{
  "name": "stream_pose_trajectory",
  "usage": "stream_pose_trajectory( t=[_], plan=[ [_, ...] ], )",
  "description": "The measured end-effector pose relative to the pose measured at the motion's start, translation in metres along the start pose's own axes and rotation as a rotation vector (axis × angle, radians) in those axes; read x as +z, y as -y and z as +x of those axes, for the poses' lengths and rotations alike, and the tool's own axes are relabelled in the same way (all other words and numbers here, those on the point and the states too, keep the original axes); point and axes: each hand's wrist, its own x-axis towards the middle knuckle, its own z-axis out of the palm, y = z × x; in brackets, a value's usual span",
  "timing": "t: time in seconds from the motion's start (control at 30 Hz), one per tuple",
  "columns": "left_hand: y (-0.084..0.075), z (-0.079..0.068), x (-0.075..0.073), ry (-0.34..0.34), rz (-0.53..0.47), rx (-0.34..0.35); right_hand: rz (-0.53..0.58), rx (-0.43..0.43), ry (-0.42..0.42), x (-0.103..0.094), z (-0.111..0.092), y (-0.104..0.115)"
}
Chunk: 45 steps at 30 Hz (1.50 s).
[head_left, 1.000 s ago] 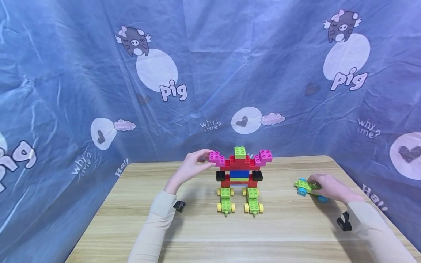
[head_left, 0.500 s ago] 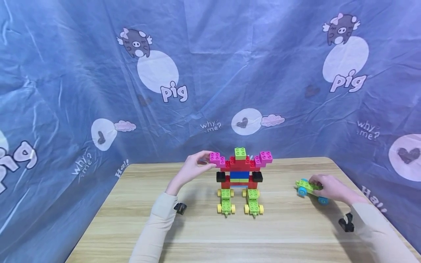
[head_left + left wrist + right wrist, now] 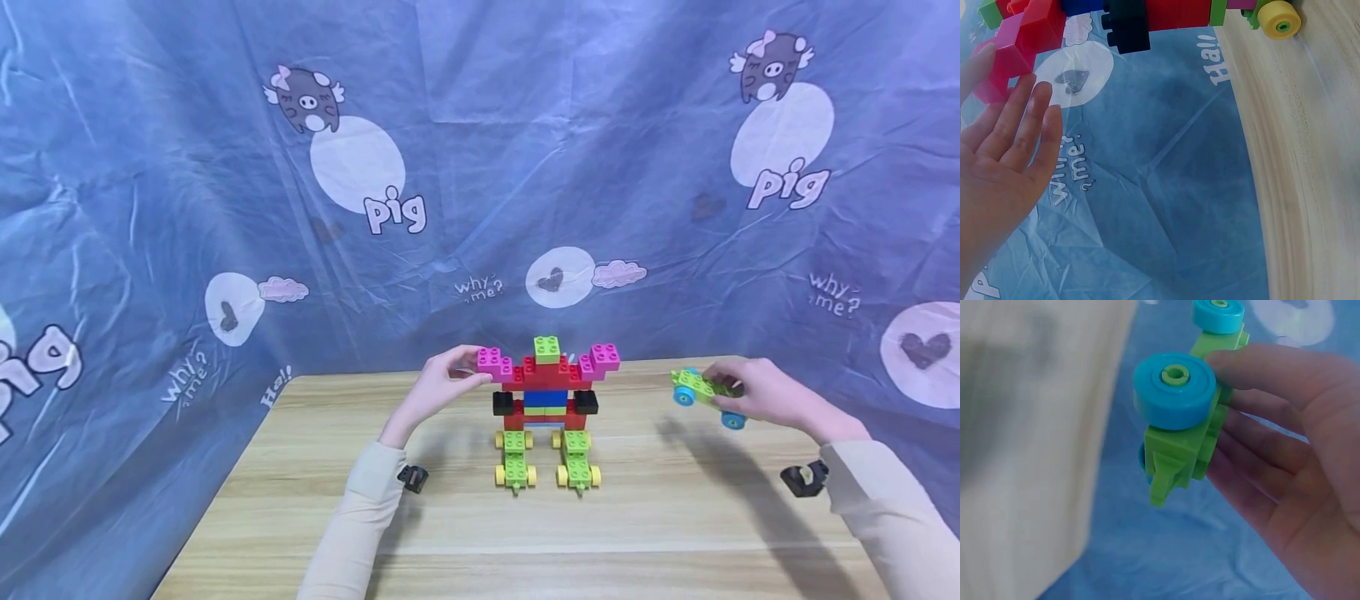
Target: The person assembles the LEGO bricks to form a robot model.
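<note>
A robot-shaped figure of toy building blocks [image 3: 546,398] stands upright on two green wheeled bases with yellow wheels. At its left end, my left hand [image 3: 442,385] pinches the pink block [image 3: 491,362] between thumb and fingers. The left wrist view shows the thumb and fingertips around that pink block [image 3: 1014,49]. My right hand [image 3: 765,396] grips a green toy car base [image 3: 697,385] with blue wheels, raised over the table at the right. In the right wrist view, thumb and fingers hold the car base [image 3: 1179,447] by its sides.
The wooden table [image 3: 450,533] carries the figure near its middle. A blue curtain [image 3: 480,167] printed with pigs and hearts hangs behind and at both sides. A black wrist camera [image 3: 804,479] sits under the right wrist, another camera [image 3: 413,477] under the left.
My right hand has lifted the green car base up off the table, its shadow now apart from it. The left hand stays on the pink block, and the figure has not moved.
</note>
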Motion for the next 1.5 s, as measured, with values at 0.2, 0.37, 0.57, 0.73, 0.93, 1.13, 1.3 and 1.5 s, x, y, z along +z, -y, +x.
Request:
stream_pose_trajectory(
  t=[0.2, 0.37, 0.57, 0.73, 0.93, 1.13, 1.3, 1.5],
  plan=[
    [-0.001, 0.0, 0.0, -0.003, -0.005, -0.005, -0.025, 0.006, -0.016, -0.026, 0.02, 0.014],
    [0.0, 0.0, 0.0, -0.004, -0.013, -0.008, -0.029, -0.012, -0.035, -0.047, 0.037, 0.027],
    [0.0, 0.002, 0.0, -0.008, -0.013, -0.029, -0.041, -0.064, -0.05, -0.065, 0.056, 0.038],
    [-0.004, 0.001, -0.001, -0.01, 0.007, -0.039, -0.038, -0.094, -0.047, -0.073, 0.072, 0.052],
    [-0.016, -0.004, -0.004, 0.003, 0.001, -0.036, 0.01, -0.125, -0.03, -0.077, 0.092, 0.072],
    [0.002, 0.002, 0.0, -0.007, -0.018, -0.036, 0.013, -0.168, -0.02, -0.076, 0.107, 0.085],
    [0.002, 0.001, 0.001, -0.007, -0.012, -0.033, 0.019, -0.19, 0.002, -0.075, 0.118, 0.095],
    [0.002, 0.0, 0.001, -0.013, -0.023, -0.033, 0.034, -0.212, 0.043, -0.073, 0.13, 0.105]
  ],
)
